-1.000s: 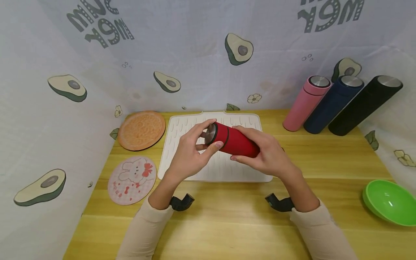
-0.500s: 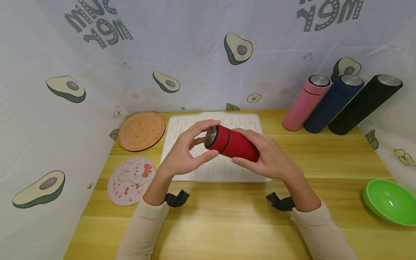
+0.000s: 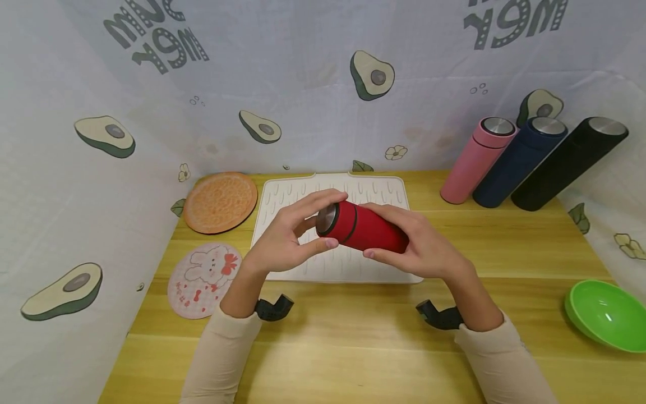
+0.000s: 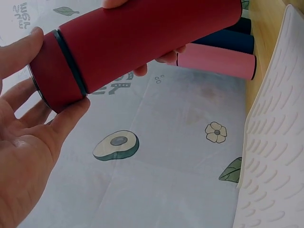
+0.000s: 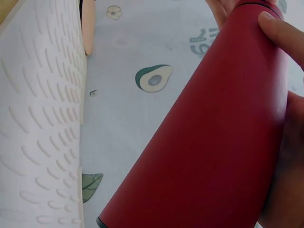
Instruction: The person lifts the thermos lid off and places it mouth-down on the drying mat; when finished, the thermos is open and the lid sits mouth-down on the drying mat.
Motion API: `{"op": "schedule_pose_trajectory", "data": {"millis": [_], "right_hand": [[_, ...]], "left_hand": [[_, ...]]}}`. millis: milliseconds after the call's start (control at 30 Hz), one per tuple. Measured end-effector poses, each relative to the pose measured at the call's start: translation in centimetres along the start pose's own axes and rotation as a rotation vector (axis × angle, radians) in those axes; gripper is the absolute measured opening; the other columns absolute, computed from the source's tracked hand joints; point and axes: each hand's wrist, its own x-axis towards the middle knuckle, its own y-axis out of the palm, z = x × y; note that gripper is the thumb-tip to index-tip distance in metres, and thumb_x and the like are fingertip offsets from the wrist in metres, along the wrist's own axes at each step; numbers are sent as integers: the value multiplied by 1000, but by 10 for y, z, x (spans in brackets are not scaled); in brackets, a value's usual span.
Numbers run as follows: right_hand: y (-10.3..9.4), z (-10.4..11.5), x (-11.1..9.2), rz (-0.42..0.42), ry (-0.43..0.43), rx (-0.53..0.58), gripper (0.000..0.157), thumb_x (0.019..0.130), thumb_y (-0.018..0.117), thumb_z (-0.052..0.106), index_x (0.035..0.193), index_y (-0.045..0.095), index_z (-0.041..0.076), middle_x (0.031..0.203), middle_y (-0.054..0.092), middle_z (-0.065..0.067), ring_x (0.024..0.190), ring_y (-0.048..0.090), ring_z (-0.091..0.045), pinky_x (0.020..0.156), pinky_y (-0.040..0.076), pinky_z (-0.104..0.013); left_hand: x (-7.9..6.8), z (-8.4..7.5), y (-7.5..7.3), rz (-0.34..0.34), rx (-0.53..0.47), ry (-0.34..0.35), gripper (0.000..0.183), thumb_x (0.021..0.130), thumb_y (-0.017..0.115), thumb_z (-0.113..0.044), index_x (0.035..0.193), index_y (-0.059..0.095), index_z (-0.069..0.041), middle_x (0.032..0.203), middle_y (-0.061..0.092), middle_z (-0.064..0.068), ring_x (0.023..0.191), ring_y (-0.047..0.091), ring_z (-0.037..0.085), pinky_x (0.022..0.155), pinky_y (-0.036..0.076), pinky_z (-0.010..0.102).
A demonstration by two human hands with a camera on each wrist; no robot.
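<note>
A red thermos bottle (image 3: pixel 364 225) lies tilted in the air above the white ribbed mat, its steel-topped lid (image 3: pixel 327 219) pointing left and a dark ring between lid and body. My right hand (image 3: pixel 421 240) grips the body near its base, thumb along the near side. At the other end my left hand (image 3: pixel 290 235) holds the lid between thumb and fingers. In the left wrist view the fingertips (image 4: pixel 76 111) lie against the lid (image 4: pixel 54 73) by the dark ring. The right wrist view shows the bottle's body (image 5: pixel 204 128) with the right thumb (image 5: pixel 280 33) on it.
The white mat (image 3: pixel 328 272) lies beneath the hands. Pink (image 3: pixel 474 165), navy (image 3: pixel 517 165) and black bottles (image 3: pixel 567 165) stand at the back right. A green bowl (image 3: pixel 608 314) is on the right. An orange round mat (image 3: pixel 220 203) and a pink bunny mat (image 3: pixel 202 283) lie on the left.
My left hand has shifted slightly left and turned around the lid, its thumb moving lower. The bottle has dropped slightly in view; my right hand keeps its grip.
</note>
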Motion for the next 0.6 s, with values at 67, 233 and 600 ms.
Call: {"op": "schedule_pose_trajectory", "data": {"millis": [67, 233, 600], "right_hand": [[0, 0, 0, -14, -4, -4, 73, 83, 87, 24, 147, 55, 23, 136, 65, 4, 106, 64, -12, 77, 62, -31], [2, 0, 1, -61, -9, -32, 75, 80, 90, 23, 147, 56, 19, 137, 65, 0, 108, 65, -16, 77, 62, -33], [9, 2, 0, -154, -36, -136, 79, 76, 93, 26, 146, 58, 18, 134, 67, -5, 107, 69, -21, 74, 64, -37]], "left_hand": [[0, -1, 1, -21, 9, -14, 66, 91, 74, 5, 151, 50, -6, 155, 48, 9, 141, 48, 21, 107, 54, 38], [0, -3, 5, -94, 65, -67, 65, 93, 75, -3, 152, 51, -12, 154, 52, 4, 136, 53, 17, 103, 56, 34], [1, -7, 12, -330, 210, -215, 49, 89, 82, -24, 135, 67, -22, 122, 71, 0, 99, 72, 14, 79, 64, 30]]}}
